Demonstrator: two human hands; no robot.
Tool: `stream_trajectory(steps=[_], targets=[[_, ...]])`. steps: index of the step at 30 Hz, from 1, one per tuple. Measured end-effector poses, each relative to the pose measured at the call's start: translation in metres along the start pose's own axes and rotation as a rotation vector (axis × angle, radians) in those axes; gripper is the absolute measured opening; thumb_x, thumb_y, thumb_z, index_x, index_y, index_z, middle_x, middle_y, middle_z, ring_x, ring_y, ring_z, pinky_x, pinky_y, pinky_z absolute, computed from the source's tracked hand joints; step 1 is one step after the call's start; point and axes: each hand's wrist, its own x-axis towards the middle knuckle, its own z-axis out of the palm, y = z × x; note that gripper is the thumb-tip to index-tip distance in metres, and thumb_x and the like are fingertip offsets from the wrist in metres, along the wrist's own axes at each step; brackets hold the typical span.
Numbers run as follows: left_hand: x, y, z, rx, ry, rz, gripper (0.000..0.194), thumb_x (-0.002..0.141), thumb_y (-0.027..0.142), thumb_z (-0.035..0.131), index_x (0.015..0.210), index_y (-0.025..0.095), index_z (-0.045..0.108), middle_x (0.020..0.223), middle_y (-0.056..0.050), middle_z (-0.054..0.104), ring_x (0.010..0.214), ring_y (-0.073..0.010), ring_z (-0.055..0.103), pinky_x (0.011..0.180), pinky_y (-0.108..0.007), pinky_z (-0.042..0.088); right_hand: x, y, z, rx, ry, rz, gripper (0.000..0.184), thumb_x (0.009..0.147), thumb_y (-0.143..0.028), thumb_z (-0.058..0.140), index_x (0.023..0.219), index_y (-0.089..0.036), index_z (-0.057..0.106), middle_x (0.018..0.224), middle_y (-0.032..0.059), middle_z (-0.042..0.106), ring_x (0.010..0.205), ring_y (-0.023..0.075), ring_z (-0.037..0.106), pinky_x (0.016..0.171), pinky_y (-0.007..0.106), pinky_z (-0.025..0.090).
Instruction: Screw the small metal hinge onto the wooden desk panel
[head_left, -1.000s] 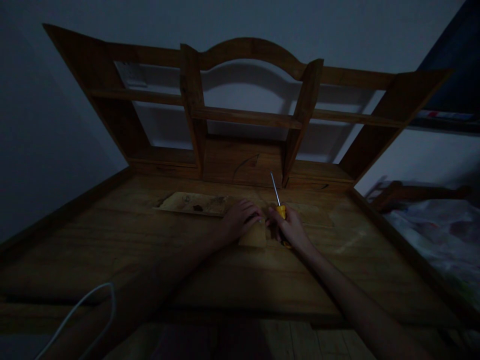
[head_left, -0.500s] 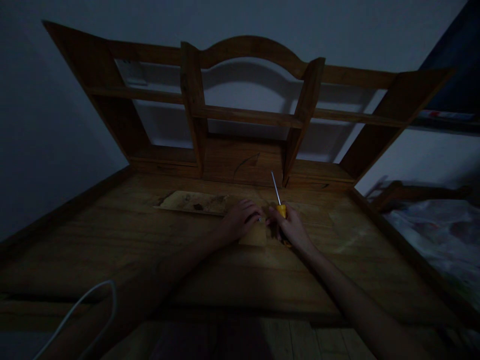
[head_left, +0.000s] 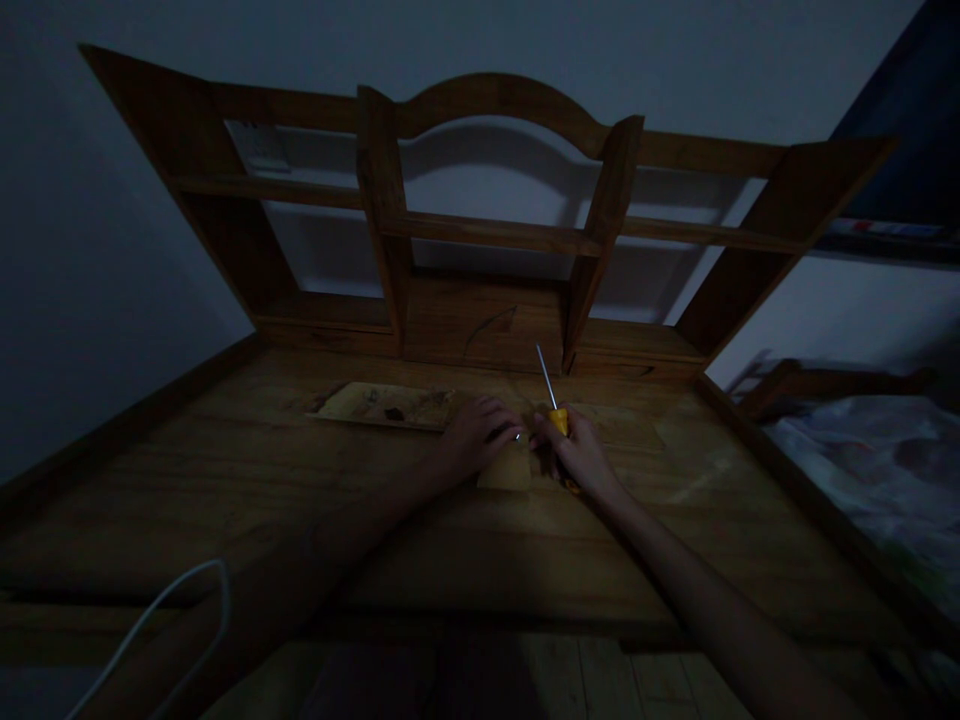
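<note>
In dim light, my right hand (head_left: 579,456) is closed round the yellow handle of a screwdriver (head_left: 553,402) whose metal shaft points up and away. My left hand (head_left: 480,436) rests with curled fingers on a small pale wooden block (head_left: 506,470) lying on the wooden desk (head_left: 420,530). A tiny shiny thing, perhaps a screw (head_left: 517,436), glints at my left fingertips, between both hands. The two hands almost touch.
A flat pale board (head_left: 386,405) lies on the desk left of my hands. A wooden hutch with shelves (head_left: 495,230) stands at the desk's back against the wall. A white cable (head_left: 150,620) loops at lower left. Crumpled plastic (head_left: 870,470) lies to the right.
Almost nothing differs; the hands and screwdriver have kept their places, with only a slight shift of the view.
</note>
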Motion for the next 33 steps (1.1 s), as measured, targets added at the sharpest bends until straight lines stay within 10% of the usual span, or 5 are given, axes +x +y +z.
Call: stream_trajectory(steps=[23,33], targets=[[-0.0053,-0.0077,0.0059,-0.004,-0.064,0.072,0.028,0.105,0.021,0.045,0.110,0.021,0.072,0.108,-0.007,0.070,0.105,-0.0215,0.061,0.096,-0.039,0.048,0.0001,-0.0045,0.0002,-0.002,0.007,0.002,0.041,0.094,-0.063,0.058,0.092,-0.022,0.051,0.074,-0.0003,0.074,0.030,0.0106,0.052,0.028,0.023,0.035],[-0.0033,-0.0046,0.0059,0.003,0.047,-0.052,0.012,0.093,0.031,0.071,0.088,0.020,0.071,0.095,-0.004,0.066,0.093,-0.0192,0.063,0.083,-0.033,0.052,0.0000,-0.0043,-0.0008,-0.005,-0.005,-0.010,0.041,0.095,-0.063,0.056,0.090,-0.022,0.051,0.076,0.0006,0.075,0.030,0.0107,0.052,0.030,0.023,0.037]])
